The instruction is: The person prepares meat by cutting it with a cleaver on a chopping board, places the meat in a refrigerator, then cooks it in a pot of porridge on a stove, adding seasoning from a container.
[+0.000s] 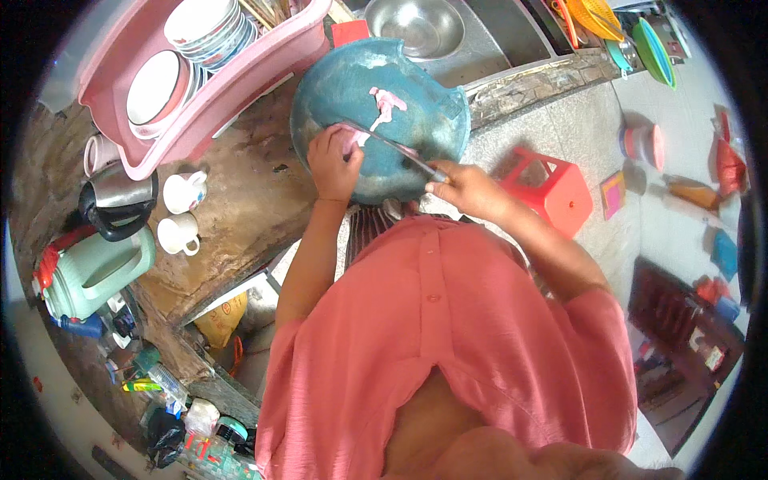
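A round blue-green cutting board [420, 96] lies before me, its surface stained pale in places. My right hand [465, 187] grips the handle of a kitchen knife [390, 145], whose blade points up and to the left across the board. Under the fingers of my left hand [333, 161] is a piece of pink raw meat [349, 138], pressed against the board close to the blade. Farther up the board rests a loose cut strip of pink meat [387, 107]. Part of the held piece is hidden by my left fingers.
A pink plastic basin [240, 99] with stacked bowls stands at the upper left. Near it are two white cups [179, 234], a kettle [117, 204] and a green thermos jug [99, 276]. A steel bowl [414, 27] sits beyond the board; a red plastic stool [555, 192] stands right.
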Available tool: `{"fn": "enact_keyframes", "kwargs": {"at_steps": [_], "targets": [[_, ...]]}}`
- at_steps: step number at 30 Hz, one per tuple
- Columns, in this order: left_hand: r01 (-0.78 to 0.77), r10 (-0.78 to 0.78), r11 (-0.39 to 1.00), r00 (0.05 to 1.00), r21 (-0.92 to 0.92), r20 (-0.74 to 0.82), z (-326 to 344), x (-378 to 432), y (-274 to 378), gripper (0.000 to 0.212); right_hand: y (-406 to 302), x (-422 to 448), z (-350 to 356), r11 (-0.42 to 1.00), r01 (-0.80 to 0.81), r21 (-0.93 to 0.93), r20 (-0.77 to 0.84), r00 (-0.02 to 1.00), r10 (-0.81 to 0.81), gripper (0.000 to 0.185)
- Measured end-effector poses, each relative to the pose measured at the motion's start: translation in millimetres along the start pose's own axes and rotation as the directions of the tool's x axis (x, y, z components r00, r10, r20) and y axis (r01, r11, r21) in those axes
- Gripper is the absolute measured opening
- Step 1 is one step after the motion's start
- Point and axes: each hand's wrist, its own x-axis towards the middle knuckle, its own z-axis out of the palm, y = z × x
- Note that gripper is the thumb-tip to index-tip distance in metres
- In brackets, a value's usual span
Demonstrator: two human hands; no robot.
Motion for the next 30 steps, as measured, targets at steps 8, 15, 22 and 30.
{"fn": "enact_keyframes", "kwargs": {"at_steps": [8, 15, 22, 30], "targets": [[-0.031, 0.028, 0.997, 0.998, 0.067, 0.048, 0.3, -1.5, -3.9, 0.028, 1.9, 57.5, 21.6, 0.982, 0.18, -0.061, -0.064, 0.981, -0.184, 0.047], [0.029, -0.03, 0.999, 0.998, -0.029, -0.056, 4.6, 0.9, -2.8, 0.025, -3.0, 13.2, -1.1, 0.995, -0.084, 0.062, -0.042, 0.995, 0.087, 0.049], [0.06, -0.064, 0.997, 0.993, 0.045, 0.096, 1.1, -0.7, -3.3, 0.026, -10.7, 7.7, 10.5, 0.978, 0.2, -0.052, -0.029, 0.979, -0.202, 0.048], [-0.007, 0.006, 0.999, 1.0, 0.042, 0.027, 8.4, -8.3, -16.5, 0.026, -22.7, 46.4, 11.5, 0.978, 0.199, -0.061, 0.054, 0.979, -0.196, 0.048]]}}
